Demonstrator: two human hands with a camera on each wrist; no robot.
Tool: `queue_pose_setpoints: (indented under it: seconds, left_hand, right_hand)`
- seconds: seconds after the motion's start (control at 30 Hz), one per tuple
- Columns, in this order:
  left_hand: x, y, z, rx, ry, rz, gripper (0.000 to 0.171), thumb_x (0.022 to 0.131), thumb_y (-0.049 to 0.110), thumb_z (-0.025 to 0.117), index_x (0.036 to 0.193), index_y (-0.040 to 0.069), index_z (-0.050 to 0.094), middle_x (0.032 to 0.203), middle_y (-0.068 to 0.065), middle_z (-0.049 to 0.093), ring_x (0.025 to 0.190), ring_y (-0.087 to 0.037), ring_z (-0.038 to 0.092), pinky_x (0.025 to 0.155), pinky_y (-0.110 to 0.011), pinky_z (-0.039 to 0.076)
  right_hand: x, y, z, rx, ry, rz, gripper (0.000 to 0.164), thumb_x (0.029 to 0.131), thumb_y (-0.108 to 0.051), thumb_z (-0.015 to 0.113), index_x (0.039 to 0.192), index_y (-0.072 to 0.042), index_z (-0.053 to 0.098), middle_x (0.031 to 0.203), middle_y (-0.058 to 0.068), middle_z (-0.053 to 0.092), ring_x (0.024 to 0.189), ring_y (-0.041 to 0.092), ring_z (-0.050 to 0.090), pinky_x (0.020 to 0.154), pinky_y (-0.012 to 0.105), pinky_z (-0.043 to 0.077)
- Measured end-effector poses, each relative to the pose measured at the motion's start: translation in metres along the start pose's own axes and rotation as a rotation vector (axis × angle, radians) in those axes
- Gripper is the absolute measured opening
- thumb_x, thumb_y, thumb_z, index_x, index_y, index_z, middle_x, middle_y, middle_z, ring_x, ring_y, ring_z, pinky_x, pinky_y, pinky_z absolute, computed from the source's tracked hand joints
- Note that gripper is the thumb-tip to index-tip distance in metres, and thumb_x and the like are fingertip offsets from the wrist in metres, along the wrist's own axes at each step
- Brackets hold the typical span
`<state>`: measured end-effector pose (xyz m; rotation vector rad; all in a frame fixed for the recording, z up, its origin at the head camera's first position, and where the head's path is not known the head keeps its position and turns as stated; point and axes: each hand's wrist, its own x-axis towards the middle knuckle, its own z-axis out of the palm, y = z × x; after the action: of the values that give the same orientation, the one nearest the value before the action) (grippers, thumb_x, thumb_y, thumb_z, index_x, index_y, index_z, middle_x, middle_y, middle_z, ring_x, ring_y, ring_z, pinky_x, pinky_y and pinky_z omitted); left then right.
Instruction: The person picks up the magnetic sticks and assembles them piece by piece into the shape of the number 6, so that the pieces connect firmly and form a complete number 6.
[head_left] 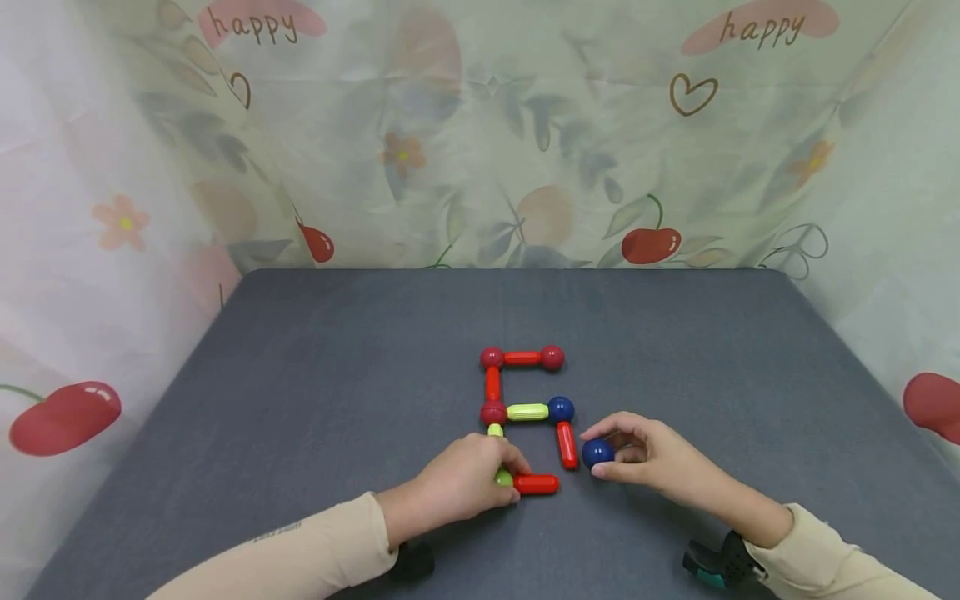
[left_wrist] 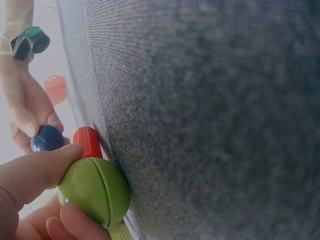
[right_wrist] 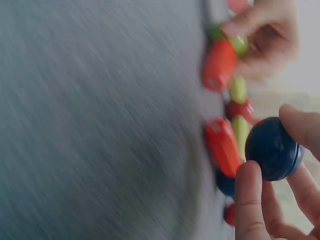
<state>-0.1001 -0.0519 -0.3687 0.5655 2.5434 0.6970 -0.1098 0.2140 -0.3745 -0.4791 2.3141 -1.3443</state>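
My left hand (head_left: pixel 465 479) pinches a green ball (left_wrist: pixel 90 187) at the lower left corner of a figure of balls and rods lying on the table. From this ball a red rod (head_left: pixel 537 484) extends to the right. My right hand (head_left: pixel 652 454) holds a loose blue ball (right_wrist: pixel 272 149) between thumb and fingertips, just right of the figure and apart from it. A second red rod (head_left: pixel 567 446) slants down from another blue ball (head_left: pixel 561 409); its lower end is free. A yellow-green rod (head_left: pixel 527 412) joins that blue ball to a red ball (head_left: pixel 493 412).
The figure's upper part has two more red balls, one at the corner (head_left: pixel 492 358) and one at the right end (head_left: pixel 552 357), linked by a red rod (head_left: pixel 522 358). Dark grey cloth covers the table (head_left: pixel 315 358). A patterned curtain (head_left: pixel 480 133) hangs behind it.
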Motion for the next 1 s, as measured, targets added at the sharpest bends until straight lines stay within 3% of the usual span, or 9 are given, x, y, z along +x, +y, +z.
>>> queue_pose_setpoints:
  seconds: [0.17, 0.4, 0.73, 0.87, 1.0]
  left_hand:
    - [0.001, 0.000, 0.000, 0.003, -0.009, -0.005, 0.028, 0.079, 0.020, 0.081, 0.106, 0.022, 0.074, 0.092, 0.011, 0.067, 0.077, -0.006, 0.054, 0.070, -0.021, 0.049]
    - [0.002, -0.001, 0.000, -0.023, -0.012, -0.008, 0.027, 0.079, 0.018, 0.081, 0.105, 0.021, 0.074, 0.090, 0.010, 0.066, 0.075, -0.007, 0.053, 0.067, -0.021, 0.049]
    - [0.003, 0.005, 0.000, 0.023, -0.006, -0.012, 0.025, 0.081, 0.028, 0.079, 0.104, 0.020, 0.074, 0.081, 0.011, 0.063, 0.067, -0.008, 0.053, 0.057, -0.021, 0.045]
    - [0.004, 0.007, 0.001, 0.070, -0.006, -0.032, 0.024, 0.081, 0.026, 0.079, 0.104, 0.020, 0.075, 0.084, 0.010, 0.067, 0.067, -0.007, 0.052, 0.059, -0.020, 0.045]
    - [0.004, 0.005, 0.003, 0.042, 0.008, -0.036, 0.022, 0.082, 0.024, 0.079, 0.103, 0.020, 0.075, 0.083, 0.010, 0.066, 0.069, -0.007, 0.053, 0.061, -0.020, 0.046]
  right_hand:
    - [-0.002, 0.004, 0.017, 0.000, -0.010, -0.049, 0.041, 0.083, -0.028, 0.077, 0.117, -0.012, 0.062, 0.116, 0.011, 0.054, 0.099, 0.020, 0.061, 0.081, 0.024, 0.054]
    - [-0.003, 0.005, 0.027, -0.137, 0.004, -0.097, 0.031, 0.081, -0.026, 0.079, 0.109, -0.019, 0.067, 0.110, 0.003, 0.057, 0.093, 0.009, 0.061, 0.077, 0.021, 0.055]
    - [0.001, 0.002, 0.026, -0.158, 0.007, -0.081, 0.028, 0.079, -0.022, 0.081, 0.104, -0.018, 0.070, 0.103, 0.002, 0.059, 0.089, 0.006, 0.061, 0.076, 0.020, 0.055]
    - [0.002, 0.002, 0.026, -0.147, 0.008, -0.072, 0.031, 0.078, -0.021, 0.081, 0.106, -0.016, 0.068, 0.102, 0.003, 0.059, 0.089, 0.008, 0.061, 0.075, 0.020, 0.055]
    - [0.002, 0.003, 0.026, -0.144, 0.015, -0.058, 0.034, 0.077, -0.022, 0.082, 0.106, -0.015, 0.063, 0.103, 0.004, 0.060, 0.090, 0.012, 0.061, 0.075, 0.022, 0.056]
